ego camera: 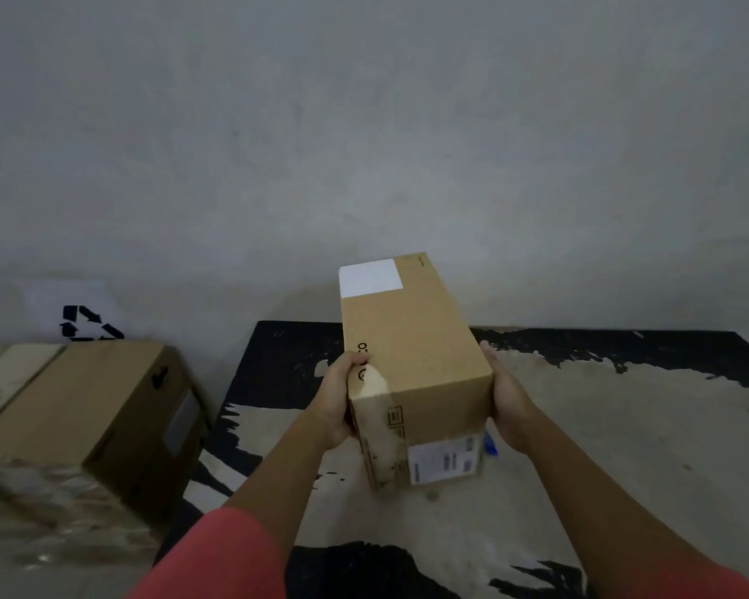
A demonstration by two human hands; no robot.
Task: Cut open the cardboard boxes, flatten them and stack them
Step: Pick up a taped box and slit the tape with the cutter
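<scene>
Cardboard box [416,361], the brown one: where was it? asked the first.

Held up between both hands, over a black and beige mat [623,425], said the second. It was closed, its long side pointing away toward the grey wall [364,144].

And the left hand [334,404]?

It gripped the near left edge, curled over onto the top face. A red sleeve [217,555] showed on that arm.

The right hand [509,399]?

Unclenched, laid flat against the right side and stretched forward along the edge. The fingers behind the box were hidden.

Any marks on it?

A blank white label [370,278] sat on top at the far end, and a printed label [444,460] on the near end, too blurred to read. Tape ran over the near left corner.

What else was around?

A larger box [83,404] stood to the left, beside the mat, closed, with a handle slot in its side. Behind it a white sheet with a black recycling sign [87,324] leaned at the wall. A small blue thing [490,443] peeked out below the held box, by the right wrist; I could not tell what it was.
</scene>
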